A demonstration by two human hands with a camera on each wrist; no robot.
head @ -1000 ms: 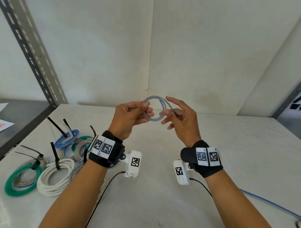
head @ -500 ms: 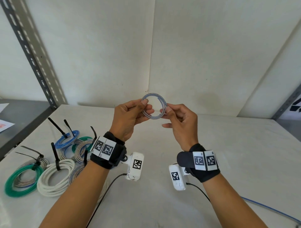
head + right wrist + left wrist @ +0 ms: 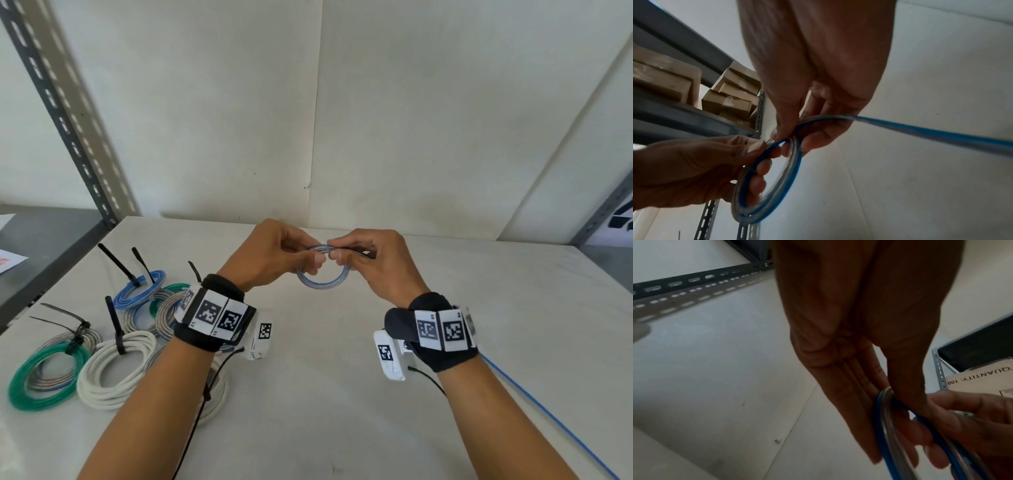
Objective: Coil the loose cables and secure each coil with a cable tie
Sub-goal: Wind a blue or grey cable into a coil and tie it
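Note:
A small coil of blue-and-clear cable (image 3: 322,282) hangs in the air above the white table (image 3: 342,394), held at its top by both hands. My left hand (image 3: 313,262) pinches the coil's upper left between thumb and fingers; the coil (image 3: 890,426) crosses its fingertips in the left wrist view. My right hand (image 3: 342,255) pinches the upper right, where the loose blue cable tail (image 3: 931,132) runs off. In the right wrist view the coil (image 3: 768,178) shows a few turns. The tail (image 3: 548,414) trails over the table at the right.
Several tied coils lie at the left: a green one (image 3: 44,377), a white one (image 3: 116,370), a blue one (image 3: 140,289), each with a black cable tie (image 3: 114,322) sticking up. A slotted metal upright (image 3: 61,113) stands at back left. Cardboard boxes (image 3: 729,97) sit on a shelf.
Both hands have dropped lower and come together at the top of the coil. The coil, which stood upright between them, now hangs below the fingers.

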